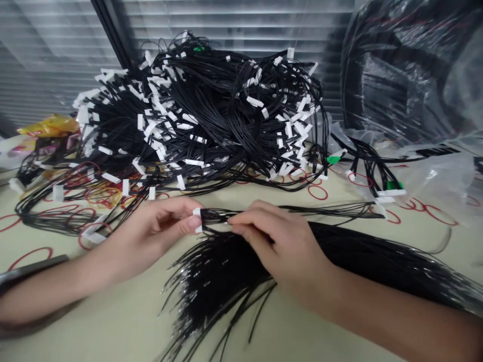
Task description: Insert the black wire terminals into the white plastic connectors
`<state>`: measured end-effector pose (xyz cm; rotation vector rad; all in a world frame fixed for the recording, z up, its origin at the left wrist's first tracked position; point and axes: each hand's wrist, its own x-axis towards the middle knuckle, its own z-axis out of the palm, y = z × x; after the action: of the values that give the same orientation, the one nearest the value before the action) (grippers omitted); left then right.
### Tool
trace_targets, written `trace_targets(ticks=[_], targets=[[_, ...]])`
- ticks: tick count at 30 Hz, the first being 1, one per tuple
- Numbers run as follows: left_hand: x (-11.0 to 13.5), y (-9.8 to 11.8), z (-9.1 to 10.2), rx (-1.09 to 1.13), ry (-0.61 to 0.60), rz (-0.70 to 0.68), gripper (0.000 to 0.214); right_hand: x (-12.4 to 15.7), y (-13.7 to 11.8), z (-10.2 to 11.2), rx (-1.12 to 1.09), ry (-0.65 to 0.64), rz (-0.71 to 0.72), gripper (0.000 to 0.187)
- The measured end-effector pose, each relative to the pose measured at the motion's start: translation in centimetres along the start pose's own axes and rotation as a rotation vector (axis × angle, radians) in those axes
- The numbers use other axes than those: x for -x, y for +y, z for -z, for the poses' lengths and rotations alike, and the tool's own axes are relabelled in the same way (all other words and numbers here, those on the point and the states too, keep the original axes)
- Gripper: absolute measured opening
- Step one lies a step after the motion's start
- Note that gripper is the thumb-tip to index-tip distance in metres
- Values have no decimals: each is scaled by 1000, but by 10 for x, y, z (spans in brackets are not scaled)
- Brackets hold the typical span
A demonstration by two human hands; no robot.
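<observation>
A small white connector (196, 219) with thin black wires (332, 210) trailing to the right is held just above the table (113, 322), between both hands. The left hand (158, 226) pinches the connector between thumb and fingertips. The right hand (279, 241) pinches the wires just beside it, its other fingers curled. A loose wire bundle (226, 271) lies underneath. Behind it sits a big pile (204, 115) of wired connectors among red rubber bands (317, 192).

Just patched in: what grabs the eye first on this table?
A big heap of black wire harnesses with white connectors looms centre back. In front, the left hand pinches a white connector while the right hand pinches its thin black wires, over a loose wire bundle.
</observation>
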<state>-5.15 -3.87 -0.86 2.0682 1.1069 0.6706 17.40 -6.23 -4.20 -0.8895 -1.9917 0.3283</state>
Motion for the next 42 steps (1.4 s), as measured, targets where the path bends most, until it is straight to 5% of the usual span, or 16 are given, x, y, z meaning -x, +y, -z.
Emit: trace_targets(ticks=[4,9,19,42], targets=[[0,1,-2,-15,-119,58,18,-7,6,6,-27,19,-93,15],[-4,-4,-3,142,-110,78,17,2,-6,4,23,-43,132,31],[3,0,-7,156,-131,68,17,9,-10,-7,91,103,-14,17],[2,-2,-8,183,-190,94,17,12,-12,-9,151,134,41,12]])
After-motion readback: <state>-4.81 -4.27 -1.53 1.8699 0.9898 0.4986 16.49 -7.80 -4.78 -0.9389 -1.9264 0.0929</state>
